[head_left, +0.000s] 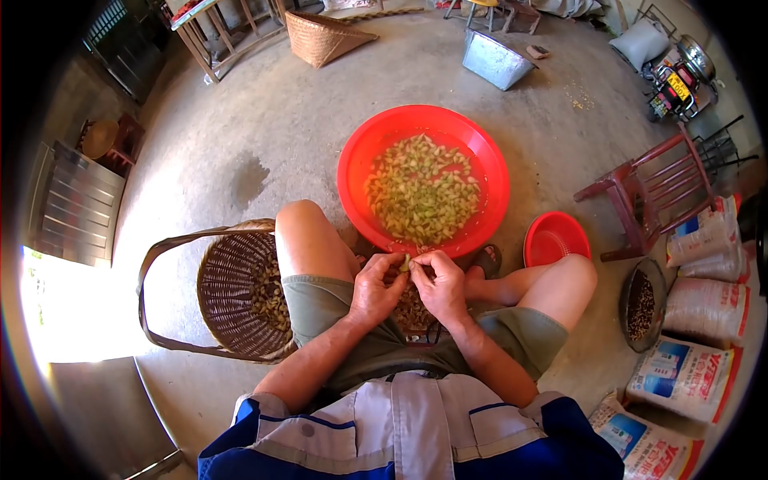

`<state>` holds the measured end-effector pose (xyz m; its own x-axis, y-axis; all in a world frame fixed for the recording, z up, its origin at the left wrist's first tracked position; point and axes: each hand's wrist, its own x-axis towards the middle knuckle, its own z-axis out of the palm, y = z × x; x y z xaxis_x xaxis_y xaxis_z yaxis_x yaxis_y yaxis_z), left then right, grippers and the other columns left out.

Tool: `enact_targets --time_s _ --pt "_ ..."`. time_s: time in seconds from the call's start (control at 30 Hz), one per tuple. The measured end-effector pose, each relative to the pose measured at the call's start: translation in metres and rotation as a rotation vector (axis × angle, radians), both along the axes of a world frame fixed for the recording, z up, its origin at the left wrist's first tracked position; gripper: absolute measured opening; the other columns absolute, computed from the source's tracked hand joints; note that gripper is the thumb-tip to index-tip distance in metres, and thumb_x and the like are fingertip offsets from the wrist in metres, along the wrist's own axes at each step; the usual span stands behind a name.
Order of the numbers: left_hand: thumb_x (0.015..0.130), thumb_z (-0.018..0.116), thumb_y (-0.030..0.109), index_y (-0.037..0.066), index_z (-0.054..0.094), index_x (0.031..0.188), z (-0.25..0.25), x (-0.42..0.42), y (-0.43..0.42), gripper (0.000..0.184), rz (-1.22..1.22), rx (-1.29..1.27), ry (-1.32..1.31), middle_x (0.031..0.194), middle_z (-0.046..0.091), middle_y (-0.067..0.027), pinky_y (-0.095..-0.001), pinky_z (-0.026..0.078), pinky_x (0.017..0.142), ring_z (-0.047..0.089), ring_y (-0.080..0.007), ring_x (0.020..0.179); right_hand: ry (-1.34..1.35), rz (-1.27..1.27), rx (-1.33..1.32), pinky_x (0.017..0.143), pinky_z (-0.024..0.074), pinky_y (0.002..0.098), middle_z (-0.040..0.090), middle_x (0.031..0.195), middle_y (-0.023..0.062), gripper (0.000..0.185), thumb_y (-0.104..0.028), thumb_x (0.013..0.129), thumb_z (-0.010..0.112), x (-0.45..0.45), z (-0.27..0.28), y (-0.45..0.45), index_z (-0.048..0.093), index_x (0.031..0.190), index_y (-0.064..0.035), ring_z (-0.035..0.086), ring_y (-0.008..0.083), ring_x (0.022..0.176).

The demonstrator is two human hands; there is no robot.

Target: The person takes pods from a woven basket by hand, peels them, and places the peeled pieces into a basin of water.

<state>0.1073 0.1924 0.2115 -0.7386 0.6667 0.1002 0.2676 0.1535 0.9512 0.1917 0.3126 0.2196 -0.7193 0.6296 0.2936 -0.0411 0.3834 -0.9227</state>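
Between my legs, just in front of the large red basin (346, 172), my two hands meet with their fingertips close together. My left hand (376, 288) pinches a small pale-green piece (406, 262), perhaps a bean or bulb. The fingers of my right hand (442, 288) are closed at the same piece. Many similar pale-green pieces (424, 188) lie in the basin, seemingly in water. To my left a dark wicker basket (232, 276) with a tall handle leans toward my knee, holding tan unpeeled-looking pieces (270, 298). Brown scraps (412, 310) lie below my hands.
A small red bowl (558, 240) is beside my right knee. Further right are a dark pan (642, 308), a wooden chair (656, 188) and several printed sacks (684, 378). A metal tub (496, 60) and a woven scoop basket (324, 38) stand ahead.
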Motion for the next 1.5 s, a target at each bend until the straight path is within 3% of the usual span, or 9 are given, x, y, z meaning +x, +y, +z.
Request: enact_targets --time_s 0.23,0.43,0.73,0.87,0.97,1.27,1.5 --pt "0.080 0.066 -0.002 -0.001 0.059 0.108 -0.002 0.000 0.000 0.028 -0.043 0.024 -0.010 0.099 0.061 -0.0110 -0.0300 0.055 0.072 0.065 -0.0178 0.084 -0.039 0.028 -0.034 0.058 0.0501 0.0296 0.061 0.075 0.0092 0.009 0.001 0.080 0.067 0.001 0.001 0.003 0.058 0.082 -0.0001 0.062 0.0173 0.065" --pt "0.086 0.066 0.000 0.000 0.054 0.113 -0.016 0.000 0.001 0.030 -0.066 0.117 -0.368 0.097 0.062 -0.0072 -0.0271 0.053 0.077 0.063 -0.0121 0.087 -0.072 0.042 -0.092 0.056 0.0489 0.0279 0.060 0.074 0.0078 0.009 0.001 0.080 0.066 0.004 -0.003 0.003 0.057 0.082 -0.0002 0.061 0.0144 0.063" --pt "0.088 0.064 -0.002 0.003 0.054 0.109 -0.016 -0.004 0.001 0.024 -0.085 0.221 -0.641 0.094 0.062 -0.0015 -0.0222 0.050 0.074 0.061 -0.0085 0.087 -0.101 0.058 -0.115 0.056 0.0476 0.0233 0.059 0.075 0.0030 0.008 0.002 0.084 0.064 0.005 -0.004 0.003 0.056 0.083 -0.0005 0.057 0.0074 0.065" --pt "0.089 0.063 -0.003 0.004 0.054 0.108 -0.022 -0.006 0.001 0.023 -0.109 0.297 -0.677 0.097 0.062 -0.0019 -0.0238 0.051 0.079 0.061 -0.0098 0.090 -0.095 0.049 -0.102 0.055 0.0470 0.0229 0.059 0.074 0.0029 0.008 0.001 0.084 0.063 0.004 -0.004 0.003 0.056 0.083 -0.0004 0.057 0.0069 0.065" --pt "0.089 0.063 -0.004 0.004 0.054 0.109 -0.021 -0.007 0.000 0.024 -0.124 0.375 -0.729 0.102 0.063 -0.0040 -0.0279 0.052 0.084 0.062 -0.0129 0.094 -0.119 0.051 -0.166 0.054 0.0493 0.0275 0.061 0.073 0.0084 0.008 0.001 0.082 0.064 0.005 -0.006 0.005 0.056 0.082 0.0010 0.061 0.0132 0.062" --pt "0.091 0.060 0.000 0.006 0.055 0.107 -0.008 -0.006 0.000 0.018 -0.114 0.384 -0.787 0.099 0.063 -0.0035 -0.0281 0.052 0.079 0.061 -0.0126 0.088 -0.095 0.041 -0.157 0.053 0.0492 0.0280 0.061 0.070 0.0079 0.008 0.000 0.082 0.065 0.006 -0.010 0.006 0.056 0.081 0.0004 0.061 0.0135 0.061" --pt "0.095 0.055 0.006 0.006 0.054 0.110 0.002 -0.011 -0.004 0.015 -0.089 0.419 -0.927 0.103 0.063 -0.0052 -0.0304 0.053 0.080 0.063 -0.0156 0.088 -0.146 -0.063 0.000 0.054 0.0490 0.0298 0.061 0.069 0.0096 0.011 -0.001 0.080 0.067 0.007 -0.020 0.014 0.056 0.080 0.0000 0.061 0.0159 0.059"
